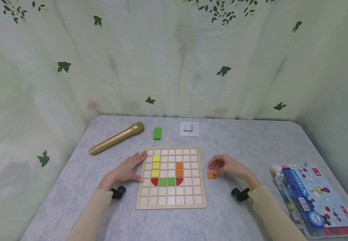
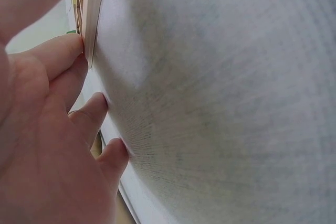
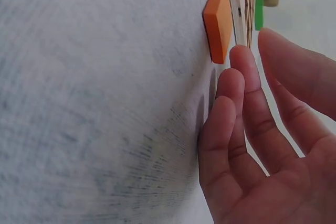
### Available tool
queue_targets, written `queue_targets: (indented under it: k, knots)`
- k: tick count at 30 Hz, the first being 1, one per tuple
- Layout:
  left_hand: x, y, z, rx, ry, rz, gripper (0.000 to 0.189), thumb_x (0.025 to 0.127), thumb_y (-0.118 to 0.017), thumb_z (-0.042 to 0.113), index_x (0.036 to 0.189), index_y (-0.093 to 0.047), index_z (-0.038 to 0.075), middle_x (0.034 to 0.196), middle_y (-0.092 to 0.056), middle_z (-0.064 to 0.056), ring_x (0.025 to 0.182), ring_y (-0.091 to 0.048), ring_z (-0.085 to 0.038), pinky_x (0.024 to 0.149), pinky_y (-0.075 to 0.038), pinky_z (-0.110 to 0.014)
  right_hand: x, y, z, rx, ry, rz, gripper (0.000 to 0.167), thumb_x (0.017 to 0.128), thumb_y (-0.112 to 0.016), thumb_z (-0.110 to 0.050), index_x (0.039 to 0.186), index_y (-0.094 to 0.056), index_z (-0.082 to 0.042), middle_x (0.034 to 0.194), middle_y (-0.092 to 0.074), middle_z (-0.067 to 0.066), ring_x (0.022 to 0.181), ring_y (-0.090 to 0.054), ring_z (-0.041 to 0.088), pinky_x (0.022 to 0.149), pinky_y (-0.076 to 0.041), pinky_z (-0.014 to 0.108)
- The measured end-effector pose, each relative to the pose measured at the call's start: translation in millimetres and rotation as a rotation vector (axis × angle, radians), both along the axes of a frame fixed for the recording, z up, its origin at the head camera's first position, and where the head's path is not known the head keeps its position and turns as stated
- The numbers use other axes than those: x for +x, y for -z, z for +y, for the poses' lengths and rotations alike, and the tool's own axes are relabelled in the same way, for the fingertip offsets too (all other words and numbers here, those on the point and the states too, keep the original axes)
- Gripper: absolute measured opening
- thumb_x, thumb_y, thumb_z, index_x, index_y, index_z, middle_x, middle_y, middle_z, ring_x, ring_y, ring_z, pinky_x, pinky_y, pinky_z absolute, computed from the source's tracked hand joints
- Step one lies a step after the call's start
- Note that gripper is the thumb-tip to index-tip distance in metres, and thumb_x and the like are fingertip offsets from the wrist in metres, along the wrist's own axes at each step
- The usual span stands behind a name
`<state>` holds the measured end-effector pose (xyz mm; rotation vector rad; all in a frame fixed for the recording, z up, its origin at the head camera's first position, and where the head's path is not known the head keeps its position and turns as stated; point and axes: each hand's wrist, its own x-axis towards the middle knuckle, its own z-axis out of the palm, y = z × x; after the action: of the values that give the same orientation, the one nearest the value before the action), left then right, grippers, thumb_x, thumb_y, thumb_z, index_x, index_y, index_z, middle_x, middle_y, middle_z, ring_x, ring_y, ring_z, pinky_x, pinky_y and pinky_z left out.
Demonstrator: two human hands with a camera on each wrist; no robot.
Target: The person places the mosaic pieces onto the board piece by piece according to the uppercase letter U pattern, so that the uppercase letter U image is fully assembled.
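Note:
My left hand (image 1: 127, 170) rests at the left edge of a wooden grid board (image 1: 170, 207), its fingers spread and touching the frame. On the board, yellow squares (image 1: 155, 165) form a left column and orange squares (image 1: 179, 169) a shorter right one. Red rounded corner tiles (image 1: 154, 181) and green squares (image 1: 166, 181) join them below. Right of the board lies a loose orange square tile (image 1: 211, 175). My right hand (image 1: 228, 166) hovers close beside that tile with relaxed, slightly bent fingers; in the right wrist view nothing is between them and the orange tile (image 3: 218, 23) lies just past the fingertips.
A gold microphone (image 1: 116, 138) lies at the back left, with a green block (image 1: 157, 133) to its right. Behind the board is a small pattern card (image 1: 189, 129) showing a similar coloured U. A clear plastic case with a blue printed cover (image 1: 321, 197) sits at the right.

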<state>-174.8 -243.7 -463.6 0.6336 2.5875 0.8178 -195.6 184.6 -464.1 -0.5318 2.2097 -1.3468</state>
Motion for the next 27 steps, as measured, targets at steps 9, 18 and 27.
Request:
queue_targets:
  k: [9,18,27]
  knots:
    - [0.2,1.0,-0.2,0.000,0.003,0.010,0.103,0.075,-0.079,0.036,0.151,-0.019,-0.001,0.157,-0.012,-0.018,0.141,-0.004,-0.045,0.110,-0.004,-0.063,5.7,2.8,-5.3,0.075,-0.098,0.133,0.031,0.071,-0.067,0.013,0.099,-0.065,0.000,0.090,-0.062,0.006,0.082,-0.053,0.021,0.070,-0.047,0.028]
    - [-0.1,1.6,-0.1,-0.001,0.003,0.008,0.103,0.076,-0.078,0.036,0.151,-0.018,0.000,0.158,-0.011,-0.018,0.142,-0.003,-0.043,0.111,-0.003,-0.061,7.7,1.1,-12.7,0.101,-0.078,0.139,0.033,0.065,-0.063,0.019,0.092,-0.066,-0.001,0.080,-0.057,0.004,0.073,-0.048,0.019,0.063,-0.044,0.027]
    - [0.4,-0.1,0.1,0.000,-0.002,0.007,0.103,0.076,-0.079,0.035,0.151,-0.019,0.000,0.157,-0.011,-0.018,0.142,-0.003,-0.043,0.111,-0.002,-0.061,0.8,1.8,-11.6,0.043,-0.042,0.123,0.015,0.079,-0.061,0.008,0.089,-0.064,-0.002,0.083,-0.062,0.008,0.073,-0.052,0.019,0.065,-0.045,0.030]
